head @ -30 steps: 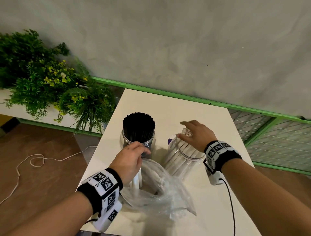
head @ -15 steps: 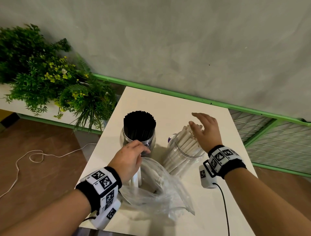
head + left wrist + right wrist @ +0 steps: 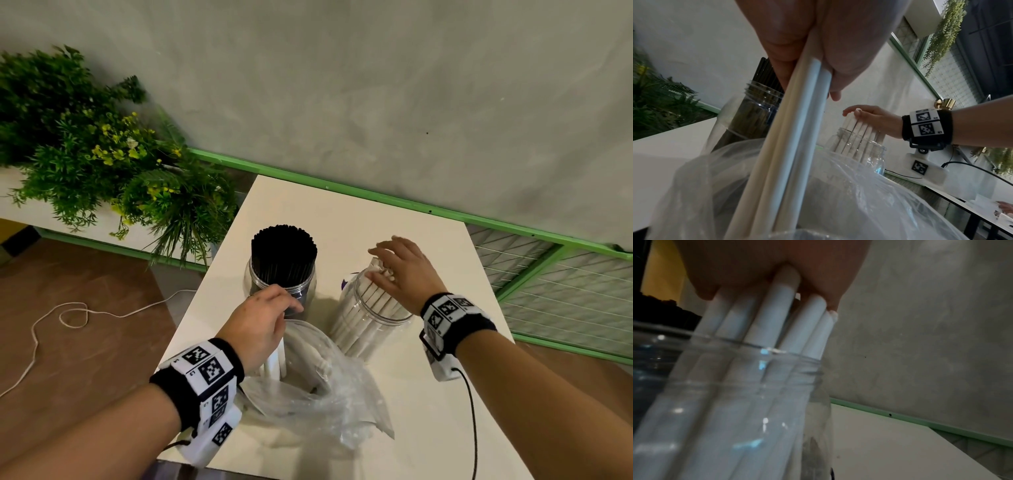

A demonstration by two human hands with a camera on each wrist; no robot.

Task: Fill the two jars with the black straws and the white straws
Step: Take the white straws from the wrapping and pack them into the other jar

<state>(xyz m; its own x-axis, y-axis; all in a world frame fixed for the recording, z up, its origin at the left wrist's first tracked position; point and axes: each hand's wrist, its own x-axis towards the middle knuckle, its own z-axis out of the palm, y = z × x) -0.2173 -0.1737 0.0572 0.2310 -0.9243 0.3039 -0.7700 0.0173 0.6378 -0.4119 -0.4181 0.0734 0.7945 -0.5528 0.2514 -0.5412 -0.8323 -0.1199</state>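
Note:
A clear jar (image 3: 260, 279) packed with black straws (image 3: 283, 255) stands at the back left of the white table (image 3: 438, 394). To its right, a second clear jar (image 3: 368, 329) holds leaning white straws (image 3: 376, 301). My right hand (image 3: 385, 265) lies with relaxed fingers on their tops; in the right wrist view the palm presses on the white straw ends (image 3: 786, 308) above the jar rim (image 3: 756, 347). My left hand (image 3: 291, 305) grips a small bundle of white straws (image 3: 797, 129) standing in a crumpled clear plastic bag (image 3: 318, 394).
A green plant (image 3: 102, 161) in a white planter stands off the table's left edge. A white cord (image 3: 68, 318) lies on the brown floor. A green rail (image 3: 376, 198) runs behind the table below the grey wall. A black cable (image 3: 474, 411) trails from my right wrist.
My right hand, lifted open to the right of the white straws half a second ago, has come back down onto their tops. The left hand keeps its hold in the bag.

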